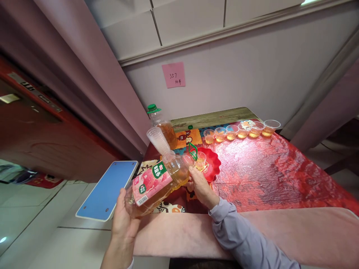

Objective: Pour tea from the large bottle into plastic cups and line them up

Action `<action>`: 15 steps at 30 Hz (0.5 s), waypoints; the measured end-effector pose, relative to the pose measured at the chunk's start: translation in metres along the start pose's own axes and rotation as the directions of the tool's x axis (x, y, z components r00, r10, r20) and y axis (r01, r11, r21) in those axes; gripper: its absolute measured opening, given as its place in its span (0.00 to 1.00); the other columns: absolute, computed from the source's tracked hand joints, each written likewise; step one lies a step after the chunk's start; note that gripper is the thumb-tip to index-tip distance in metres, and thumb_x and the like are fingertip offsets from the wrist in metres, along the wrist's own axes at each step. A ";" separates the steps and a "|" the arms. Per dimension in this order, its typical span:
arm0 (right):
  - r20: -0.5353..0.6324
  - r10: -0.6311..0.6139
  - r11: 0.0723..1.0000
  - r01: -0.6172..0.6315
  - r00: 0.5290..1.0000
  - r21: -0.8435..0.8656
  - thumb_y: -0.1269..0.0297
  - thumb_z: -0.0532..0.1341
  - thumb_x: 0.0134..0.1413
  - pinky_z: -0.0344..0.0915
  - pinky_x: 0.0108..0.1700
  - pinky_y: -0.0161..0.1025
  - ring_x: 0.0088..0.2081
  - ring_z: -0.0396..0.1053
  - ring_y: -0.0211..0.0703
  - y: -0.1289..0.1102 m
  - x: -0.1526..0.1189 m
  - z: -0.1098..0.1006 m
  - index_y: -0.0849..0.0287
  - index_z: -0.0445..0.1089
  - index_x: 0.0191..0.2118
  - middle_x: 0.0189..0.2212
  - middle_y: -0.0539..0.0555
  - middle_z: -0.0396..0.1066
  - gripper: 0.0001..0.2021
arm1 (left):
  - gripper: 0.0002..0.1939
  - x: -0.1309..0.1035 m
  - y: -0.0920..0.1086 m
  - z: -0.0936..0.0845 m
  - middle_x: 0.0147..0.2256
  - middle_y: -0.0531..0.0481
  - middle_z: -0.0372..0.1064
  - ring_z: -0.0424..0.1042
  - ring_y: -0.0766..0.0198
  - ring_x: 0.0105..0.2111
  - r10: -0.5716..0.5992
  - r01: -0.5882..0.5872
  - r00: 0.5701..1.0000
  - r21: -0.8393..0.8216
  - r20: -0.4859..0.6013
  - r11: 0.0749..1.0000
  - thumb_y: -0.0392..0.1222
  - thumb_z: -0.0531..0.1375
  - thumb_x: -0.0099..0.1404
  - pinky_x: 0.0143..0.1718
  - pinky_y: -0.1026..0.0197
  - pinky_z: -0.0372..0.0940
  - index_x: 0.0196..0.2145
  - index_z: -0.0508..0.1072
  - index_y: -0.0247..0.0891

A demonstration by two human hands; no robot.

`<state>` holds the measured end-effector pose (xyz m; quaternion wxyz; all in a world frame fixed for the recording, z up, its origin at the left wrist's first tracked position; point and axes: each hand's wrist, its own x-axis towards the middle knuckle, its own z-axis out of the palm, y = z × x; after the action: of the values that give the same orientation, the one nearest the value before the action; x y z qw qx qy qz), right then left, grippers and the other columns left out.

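Note:
A large juice bottle with a pink label is tilted, its neck pointing right and a green carry loop at the mouth. My left hand is closed round its base. My right hand grips it close to the neck, fingers partly hidden behind the bottle. Just past the mouth, a clear plastic cup with some pale liquid stands in a red scalloped dish. Whether juice is flowing, I cannot tell.
Several cups of amber juice line the table's back right. At the back left are a second juice bottle with a green cap and a leaning stack of clear cups. A loose green cap lies behind. A blue stool stands left.

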<state>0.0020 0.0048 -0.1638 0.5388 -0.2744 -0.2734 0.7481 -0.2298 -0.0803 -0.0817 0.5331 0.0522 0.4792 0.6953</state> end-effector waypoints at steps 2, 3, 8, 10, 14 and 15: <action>-0.005 0.019 1.000 -0.019 1.000 0.024 0.30 0.72 0.59 0.82 0.49 0.51 0.47 0.84 0.53 -0.001 -0.001 0.000 0.50 0.80 0.48 0.46 0.56 0.85 0.28 | 0.25 0.001 0.001 -0.001 0.53 0.35 0.87 0.87 0.34 0.51 0.007 -0.007 1.000 0.021 -0.020 1.000 0.48 0.61 0.79 0.48 0.35 0.84 0.69 0.78 0.41; -0.004 0.022 0.999 -0.022 1.000 0.031 0.30 0.73 0.59 0.82 0.51 0.51 0.47 0.84 0.53 -0.001 -0.001 0.001 0.50 0.81 0.50 0.48 0.56 0.85 0.28 | 0.25 0.001 0.001 -0.002 0.53 0.36 0.87 0.87 0.34 0.52 0.007 -0.006 0.999 0.038 -0.033 0.999 0.48 0.61 0.79 0.49 0.34 0.84 0.69 0.77 0.41; 0.015 0.032 0.999 -0.032 0.999 0.032 0.29 0.74 0.57 0.82 0.49 0.51 0.47 0.83 0.54 -0.003 -0.001 0.001 0.51 0.81 0.49 0.47 0.57 0.85 0.30 | 0.22 0.000 0.002 -0.001 0.50 0.38 0.88 0.88 0.36 0.49 0.000 0.005 0.998 0.083 -0.059 0.997 0.49 0.61 0.80 0.47 0.35 0.84 0.66 0.79 0.42; 0.006 0.032 0.999 -0.032 0.999 0.034 0.30 0.74 0.57 0.82 0.49 0.50 0.46 0.83 0.54 -0.001 -0.001 0.000 0.52 0.80 0.48 0.47 0.57 0.85 0.29 | 0.22 0.000 0.001 0.000 0.48 0.39 0.88 0.88 0.38 0.48 0.006 -0.003 0.999 0.070 -0.042 0.998 0.50 0.60 0.81 0.46 0.36 0.85 0.65 0.80 0.42; -0.001 0.033 0.999 -0.033 0.999 0.030 0.30 0.73 0.58 0.82 0.50 0.48 0.46 0.83 0.51 0.000 0.001 -0.001 0.52 0.80 0.49 0.47 0.56 0.85 0.30 | 0.22 0.004 0.000 -0.004 0.49 0.38 0.88 0.89 0.38 0.47 -0.006 0.006 1.000 0.053 0.003 0.999 0.50 0.59 0.81 0.48 0.35 0.84 0.66 0.79 0.42; 0.004 0.036 0.999 -0.036 0.999 0.025 0.29 0.73 0.58 0.82 0.50 0.48 0.47 0.83 0.51 0.000 0.001 -0.001 0.53 0.79 0.49 0.48 0.56 0.85 0.30 | 0.23 0.005 -0.001 -0.006 0.50 0.38 0.88 0.89 0.38 0.47 -0.009 0.008 1.000 0.047 0.011 0.999 0.50 0.59 0.80 0.48 0.34 0.84 0.67 0.78 0.42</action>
<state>0.0023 0.0054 -0.1643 0.5282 -0.2711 -0.2599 0.7615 -0.2351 -0.0799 -0.0877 0.5375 0.0665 0.4924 0.6813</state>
